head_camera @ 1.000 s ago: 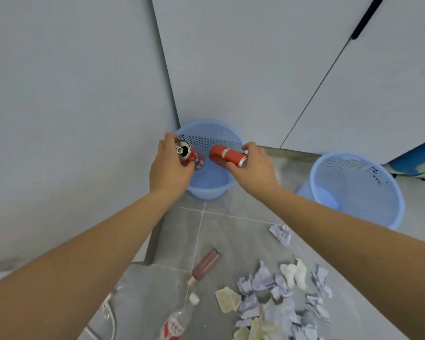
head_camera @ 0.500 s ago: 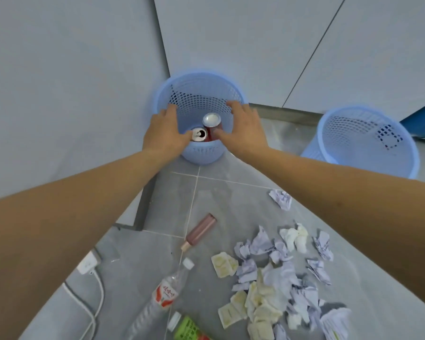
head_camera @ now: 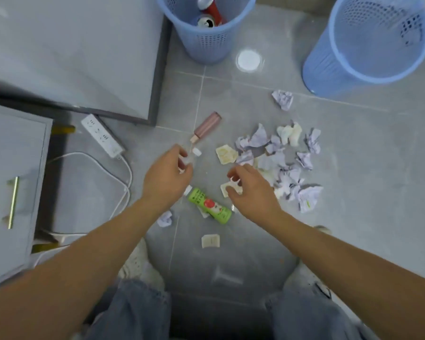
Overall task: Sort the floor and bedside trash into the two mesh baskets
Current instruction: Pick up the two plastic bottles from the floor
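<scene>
Two red cans point(head_camera: 210, 11) lie inside the left blue mesh basket point(head_camera: 206, 42) at the top. The right blue mesh basket point(head_camera: 378, 45) holds nothing that I can see. My left hand point(head_camera: 167, 177) hovers with fingers apart over a clear bottle, of which only the white cap point(head_camera: 196, 151) shows. My right hand point(head_camera: 248, 192) is open, fingers curled just above a cream paper scrap point(head_camera: 225, 190). Between my hands lies a green bottle point(head_camera: 210, 208). A pink tube point(head_camera: 206, 126) lies farther out. Crumpled papers point(head_camera: 280, 163) are heaped to the right.
A white power strip point(head_camera: 102, 136) and its cable lie on the floor at the left, beside a grey bedside cabinet point(head_camera: 15, 168) and a white panel point(head_camera: 84, 57). A small paper ball point(head_camera: 165, 219) and a cream scrap point(head_camera: 210, 240) lie near my knees.
Both hands let the red cans go into the left basket and came back down toward the floor trash. The view tilted down to the litter.
</scene>
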`<state>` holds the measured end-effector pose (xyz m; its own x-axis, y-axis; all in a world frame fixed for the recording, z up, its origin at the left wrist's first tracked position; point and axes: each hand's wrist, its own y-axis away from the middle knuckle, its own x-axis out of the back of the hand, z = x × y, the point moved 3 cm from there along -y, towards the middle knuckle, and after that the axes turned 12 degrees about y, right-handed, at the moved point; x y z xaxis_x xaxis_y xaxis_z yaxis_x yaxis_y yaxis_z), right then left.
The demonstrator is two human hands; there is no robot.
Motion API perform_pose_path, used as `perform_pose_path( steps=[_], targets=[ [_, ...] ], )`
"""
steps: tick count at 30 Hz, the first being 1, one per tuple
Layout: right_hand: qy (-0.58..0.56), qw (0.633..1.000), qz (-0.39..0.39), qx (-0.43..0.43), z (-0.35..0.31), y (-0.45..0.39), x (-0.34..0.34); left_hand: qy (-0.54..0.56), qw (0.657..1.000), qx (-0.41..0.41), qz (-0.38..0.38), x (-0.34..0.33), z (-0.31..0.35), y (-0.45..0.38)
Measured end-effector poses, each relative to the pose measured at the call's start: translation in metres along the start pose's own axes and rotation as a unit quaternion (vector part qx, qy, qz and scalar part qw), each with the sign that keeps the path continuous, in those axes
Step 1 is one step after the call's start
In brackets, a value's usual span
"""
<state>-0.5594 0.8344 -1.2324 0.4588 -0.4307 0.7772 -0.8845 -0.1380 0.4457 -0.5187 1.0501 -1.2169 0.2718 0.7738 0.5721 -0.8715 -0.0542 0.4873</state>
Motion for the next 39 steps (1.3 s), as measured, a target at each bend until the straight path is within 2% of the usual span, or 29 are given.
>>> perform_pose_path(
  steps=[3, 6, 10, 15, 20, 22, 24, 28, 30, 32, 34, 37, 39],
  targets=[
    [-0.003, 0.998, -0.059, -0.014, -0.002, 0.044, -0.034, 0.002, 0.998, 0.065, -0.007, -0.019, -0.033, 0.054],
    [-0.009, 0.996, -0.084, -0.023, 0.006, 0.053, -0.067, 0.042, 0.99, 0.135, 0.002, -0.049, -0.066, 0.089],
    [0.031, 0.995, -0.092, -0.023, 0.029, 0.032, -0.112, 0.026, 0.986, 0.163, 0.032, -0.101, -0.105, 0.105],
    [0.064, 0.994, -0.083, -0.002, 0.039, -0.004, -0.164, 0.002, 0.987, 0.145, 0.076, -0.123, -0.139, 0.082],
    [0.102, 0.991, -0.084, 0.013, 0.042, -0.022, -0.2, -0.115, 0.978, 0.008, 0.176, -0.097, -0.162, 0.025],
    [0.116, 0.989, -0.091, 0.011, 0.045, -0.024, -0.206, -0.137, 0.977, 0.008, 0.163, -0.091, -0.171, -0.007],
    [0.12, 0.987, -0.103, 0.007, 0.05, -0.025, -0.207, -0.163, 0.98, 0.036, 0.108, -0.092, -0.181, -0.034],
    [0.097, 0.989, -0.101, -0.039, 0.059, -0.014, -0.184, -0.182, 0.981, 0.061, 0.01, -0.09, -0.178, -0.057],
    [0.075, 0.991, -0.085, -0.068, 0.059, -0.005, -0.158, -0.12, 0.99, 0.074, 0.014, -0.074, -0.16, -0.052],
    [0.042, 0.991, -0.075, -0.105, 0.054, 0.003, -0.123, -0.003, 0.997, 0.078, 0.021, -0.052, -0.132, -0.039],
    [-0.014, 0.989, -0.062, -0.132, 0.04, 0.007, -0.079, 0.084, 0.995, 0.046, 0.018, -0.027, -0.096, -0.025],
    [-0.08, 0.986, -0.033, -0.143, 0.006, 0.009, 0.003, 0.129, 0.991, -0.016, 0.036, 0.023, -0.025, -0.013],
    [-0.095, 0.986, 0.029, -0.132, -0.013, 0.007, 0.058, 0.168, 0.982, -0.056, 0.061, 0.059, 0.032, -0.016]
  ],
)
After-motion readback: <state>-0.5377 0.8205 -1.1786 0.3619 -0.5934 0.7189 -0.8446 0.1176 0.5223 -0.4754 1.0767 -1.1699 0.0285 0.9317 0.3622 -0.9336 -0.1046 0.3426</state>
